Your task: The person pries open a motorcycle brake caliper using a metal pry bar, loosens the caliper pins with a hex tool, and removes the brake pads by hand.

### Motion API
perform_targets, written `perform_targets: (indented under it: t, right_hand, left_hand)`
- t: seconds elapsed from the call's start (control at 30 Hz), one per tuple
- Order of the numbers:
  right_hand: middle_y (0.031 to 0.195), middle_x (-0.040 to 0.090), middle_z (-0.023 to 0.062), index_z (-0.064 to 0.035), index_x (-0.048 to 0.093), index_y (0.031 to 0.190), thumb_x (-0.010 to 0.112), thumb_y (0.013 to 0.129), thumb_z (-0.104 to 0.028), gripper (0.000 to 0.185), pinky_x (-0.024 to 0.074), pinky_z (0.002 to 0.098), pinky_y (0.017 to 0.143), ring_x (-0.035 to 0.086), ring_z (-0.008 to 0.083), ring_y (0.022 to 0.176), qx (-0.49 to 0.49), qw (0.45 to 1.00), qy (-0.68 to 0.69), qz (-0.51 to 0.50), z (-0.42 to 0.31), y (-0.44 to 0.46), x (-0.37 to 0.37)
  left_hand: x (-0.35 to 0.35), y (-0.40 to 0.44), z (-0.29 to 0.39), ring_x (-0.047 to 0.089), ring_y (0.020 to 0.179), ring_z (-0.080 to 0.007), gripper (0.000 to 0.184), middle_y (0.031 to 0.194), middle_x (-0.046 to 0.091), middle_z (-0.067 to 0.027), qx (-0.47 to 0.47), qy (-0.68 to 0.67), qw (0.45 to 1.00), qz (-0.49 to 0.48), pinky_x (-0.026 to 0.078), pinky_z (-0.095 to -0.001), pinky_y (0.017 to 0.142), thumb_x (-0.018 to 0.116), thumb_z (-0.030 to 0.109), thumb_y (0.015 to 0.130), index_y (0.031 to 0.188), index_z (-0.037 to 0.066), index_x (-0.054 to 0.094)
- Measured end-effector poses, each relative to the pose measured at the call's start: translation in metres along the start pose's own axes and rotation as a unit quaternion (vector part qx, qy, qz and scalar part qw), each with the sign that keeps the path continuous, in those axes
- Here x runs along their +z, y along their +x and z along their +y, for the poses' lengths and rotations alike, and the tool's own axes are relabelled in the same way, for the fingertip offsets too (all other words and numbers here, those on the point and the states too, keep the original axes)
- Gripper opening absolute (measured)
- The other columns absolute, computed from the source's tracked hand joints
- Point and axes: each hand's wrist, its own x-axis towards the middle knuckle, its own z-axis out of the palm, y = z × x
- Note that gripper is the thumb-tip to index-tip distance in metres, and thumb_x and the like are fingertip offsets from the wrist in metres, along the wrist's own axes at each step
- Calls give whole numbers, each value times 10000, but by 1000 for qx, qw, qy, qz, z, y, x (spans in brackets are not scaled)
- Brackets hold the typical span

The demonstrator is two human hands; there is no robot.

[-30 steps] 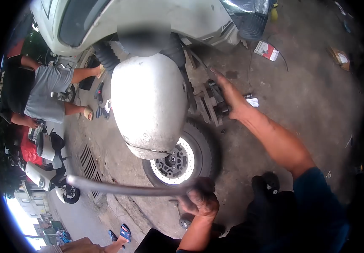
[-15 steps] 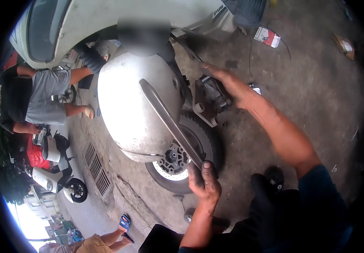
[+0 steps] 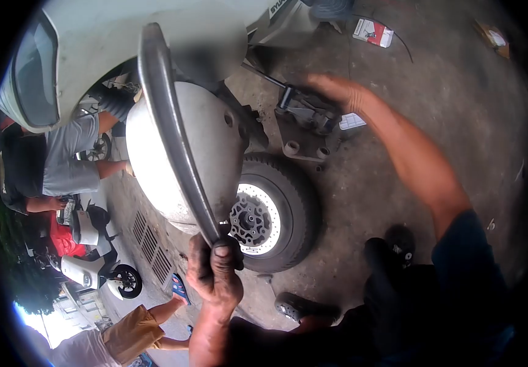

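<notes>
Left hand (image 3: pixel 220 278) gripping metal bar (image 3: pixel 169 128), right hand (image 3: pixel 332 88) near metal assembly (image 3: pixel 313 119)

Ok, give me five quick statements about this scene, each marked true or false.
1. The left grip holds a long metal bar. True.
2. The right grip is on the wheel. False: it is at the dark metal assembly, apart from the wheel.
3. The metal bar crosses in front of the white fender in this view. True.
4. Nobody else is in view. False: a person in grey shorts and a person in tan shorts show.
5. The red-and-white packet lies on the ground. True.
</notes>
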Motion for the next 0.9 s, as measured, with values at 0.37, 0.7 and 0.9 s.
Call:
perform_targets:
  t: [0.37, 0.7, 0.9]
  right_hand:
    - [1195, 603, 175, -4, 593, 1224, 486, 818, -714, 826, 420, 364, 990, 503, 260, 1220, -139, 892, -422, 80, -11, 15, -12]
    - [1170, 615, 206, 1, 620, 1180, 466, 856, -673, 764, 413, 360, 962, 556, 312, 1129, -90, 882, -461, 35, -35, -1, 13]
    - [1107, 630, 235, 38, 601, 1177, 450, 883, -642, 756, 430, 350, 939, 589, 316, 1069, -82, 864, -497, 13, -45, -6, 9]
  left_hand:
    - [-57, 23, 31, 483, 488, -147, 168, 720, 608, -85, 191, 340, 917, -79, 429, -275, 472, 583, 45, 907, 1053, -19, 531]
    - [-33, 23, 49, 594, 490, -188, 84, 723, 665, -115, -49, 404, 876, -259, 419, -323, 410, 572, 65, 917, 919, -18, 587]
    - [-28, 25, 57, 449, 408, -102, 175, 544, 544, -30, 102, 249, 962, -46, 342, -233, 389, 539, 142, 955, 865, -7, 554]
